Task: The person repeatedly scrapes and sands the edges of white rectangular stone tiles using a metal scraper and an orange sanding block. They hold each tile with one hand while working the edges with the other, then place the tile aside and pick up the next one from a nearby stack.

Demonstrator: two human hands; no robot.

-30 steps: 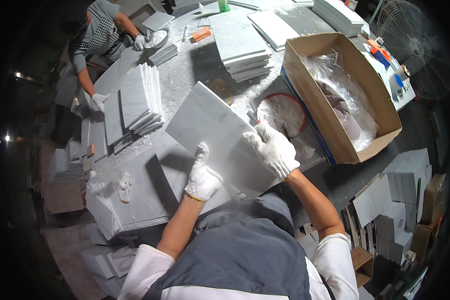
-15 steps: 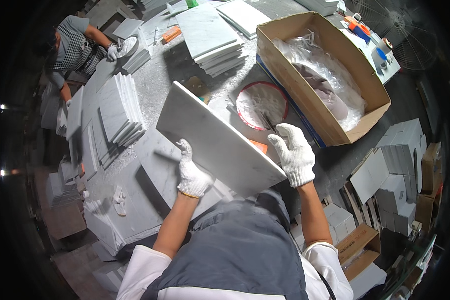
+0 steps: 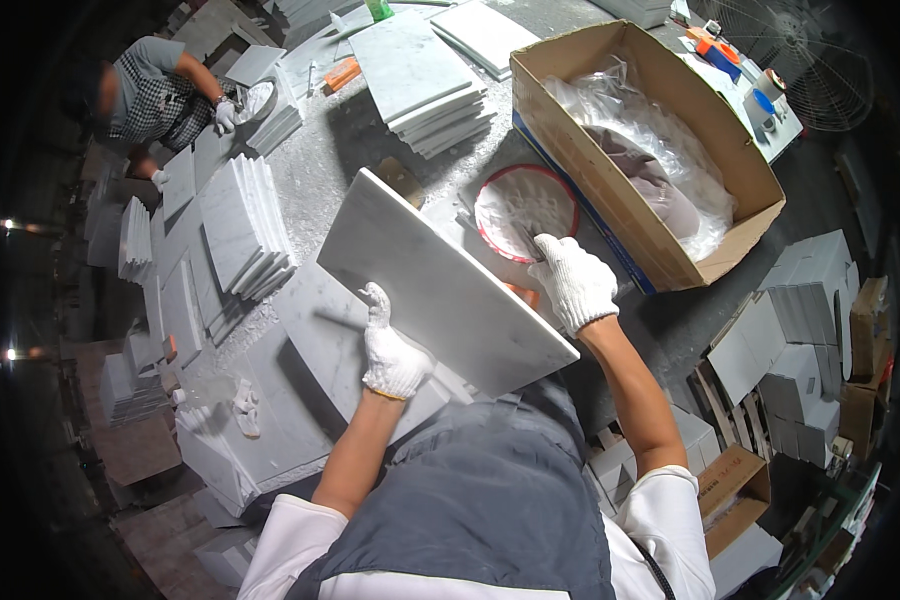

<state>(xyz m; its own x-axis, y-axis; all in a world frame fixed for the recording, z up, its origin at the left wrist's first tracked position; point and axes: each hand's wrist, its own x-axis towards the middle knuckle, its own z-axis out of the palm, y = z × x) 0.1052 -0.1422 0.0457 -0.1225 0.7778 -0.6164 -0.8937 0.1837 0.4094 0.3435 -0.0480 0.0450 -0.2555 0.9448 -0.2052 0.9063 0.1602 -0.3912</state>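
Note:
My left hand (image 3: 394,355), in a white knit glove, grips a grey-white marble tile (image 3: 440,285) by its lower face, the thumb showing against it. The tile is tilted, with its long pale edge toward the right. My gloved right hand (image 3: 575,285) is at the near rim of a round red-rimmed bowl (image 3: 573,190) of white paste. Its fingers are closed around the end of a thin dark tool (image 3: 526,238), whose other end lies in the paste; the hand hides most of it. An orange block (image 3: 522,295) is partly covered by the tile.
An open cardboard box (image 3: 660,245) with clear plastic stands right of the bowl. Marble tile stacks (image 3: 415,70) and leaning tiles (image 3: 240,225) occupy the worktable. At the far left a co-worker (image 3: 160,95) handles tiles. White cartons (image 3: 800,300) are piled at right.
My right hand has moved forward and slightly left to the bowl, closing on the dark tool there. The tile in my left hand has barely moved. The co-worker's lower hand has shifted.

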